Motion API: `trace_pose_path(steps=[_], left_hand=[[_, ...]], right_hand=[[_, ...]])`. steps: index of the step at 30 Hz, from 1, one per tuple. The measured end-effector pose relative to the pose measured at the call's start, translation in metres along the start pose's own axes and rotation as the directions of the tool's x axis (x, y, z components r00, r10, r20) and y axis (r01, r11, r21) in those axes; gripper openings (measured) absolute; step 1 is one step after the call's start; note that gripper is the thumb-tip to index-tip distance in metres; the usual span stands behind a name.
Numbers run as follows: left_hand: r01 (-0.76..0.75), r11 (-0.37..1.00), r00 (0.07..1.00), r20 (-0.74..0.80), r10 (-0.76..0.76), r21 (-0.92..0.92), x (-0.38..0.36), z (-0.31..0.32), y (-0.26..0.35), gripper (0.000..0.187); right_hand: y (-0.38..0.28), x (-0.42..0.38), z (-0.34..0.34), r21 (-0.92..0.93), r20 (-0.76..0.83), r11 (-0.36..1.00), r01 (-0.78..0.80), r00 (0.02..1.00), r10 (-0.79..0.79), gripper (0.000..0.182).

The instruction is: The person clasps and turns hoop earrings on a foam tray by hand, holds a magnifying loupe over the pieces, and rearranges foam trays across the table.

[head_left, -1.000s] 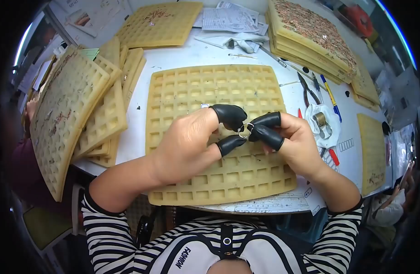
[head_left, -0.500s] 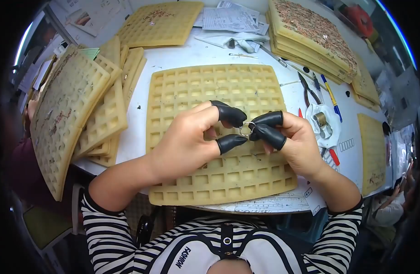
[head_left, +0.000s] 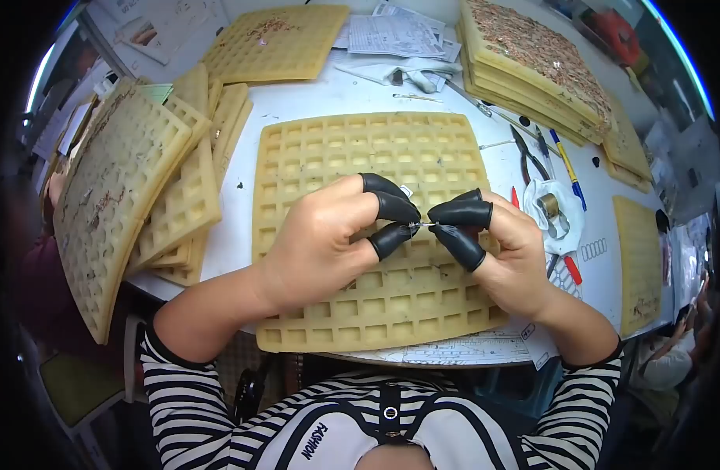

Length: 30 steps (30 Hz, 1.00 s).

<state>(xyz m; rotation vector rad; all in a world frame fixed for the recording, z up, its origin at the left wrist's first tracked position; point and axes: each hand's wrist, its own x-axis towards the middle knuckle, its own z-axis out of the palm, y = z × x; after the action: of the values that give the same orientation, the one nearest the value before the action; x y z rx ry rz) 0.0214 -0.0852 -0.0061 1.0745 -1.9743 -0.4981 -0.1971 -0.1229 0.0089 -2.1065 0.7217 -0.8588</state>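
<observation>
My left hand point(head_left: 328, 235) and my right hand point(head_left: 505, 247), both in black finger cots, meet over the middle of a yellow tray of square pockets point(head_left: 297, 337). Between their fingertips a small silvery metal ring point(head_left: 425, 225) is pinched from both sides, seen nearly edge-on. The left thumb and finger close on its left end, and the right thumb and finger on its right end. A tiny pale piece point(head_left: 407, 190) shows by the left fingertips; what it is I cannot make out. The fingertips hide part of the ring.
Tilted yellow trays point(head_left: 117, 204) lean at the left. More trays are stacked point(head_left: 532, 86) at the back right, reddish bits on top. Pliers point(head_left: 530, 153), a blue-yellow pen point(head_left: 569, 168) and a spool on a white cloth point(head_left: 567, 235) lie right. Papers point(head_left: 395, 35) are at the back.
The ring has turned from showing its round opening to nearly edge-on. My fingertips have shifted around it, and a tiny pale piece now shows by the left ones.
</observation>
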Motion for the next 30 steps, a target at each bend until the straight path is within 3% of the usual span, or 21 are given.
trace_pose_path(steps=[7,14,17,23,25,27,30], left_hand=[[0.007,1.000,1.000,-0.011,-0.007,-0.030,0.000,0.001,0.000,0.019],[0.171,0.965,0.984,0.077,-0.159,-0.200,0.000,0.001,0.003,0.015],[0.173,0.962,0.984,0.079,-0.159,-0.209,0.000,0.002,0.003,0.015],[0.100,0.986,0.993,0.081,-0.090,-0.132,0.001,-0.003,0.002,0.019],[0.130,0.991,0.975,0.181,-0.132,0.020,0.002,-0.011,0.003,0.022],[0.141,0.987,0.977,0.150,-0.152,0.081,0.004,-0.025,0.008,0.025],[0.107,0.968,0.940,0.294,-0.172,0.227,0.003,-0.055,0.006,0.022]], right_hand=[[-0.001,0.000,0.000,-0.021,0.009,1.000,0.001,1.000,0.000,0.019],[0.001,-0.002,0.002,-0.037,0.012,0.998,0.057,0.998,-0.057,0.019],[0.001,-0.002,0.001,-0.053,0.031,0.997,0.057,0.998,-0.055,0.019],[0.002,0.000,0.005,-0.031,-0.007,0.991,0.127,0.992,-0.127,0.019],[0.002,0.000,0.005,-0.045,0.001,0.990,0.135,0.991,-0.135,0.017],[-0.002,-0.001,0.006,-0.065,0.027,0.993,0.100,0.995,-0.098,0.015],[0.001,0.001,0.010,-0.118,0.086,0.970,0.211,0.976,-0.202,0.017]])
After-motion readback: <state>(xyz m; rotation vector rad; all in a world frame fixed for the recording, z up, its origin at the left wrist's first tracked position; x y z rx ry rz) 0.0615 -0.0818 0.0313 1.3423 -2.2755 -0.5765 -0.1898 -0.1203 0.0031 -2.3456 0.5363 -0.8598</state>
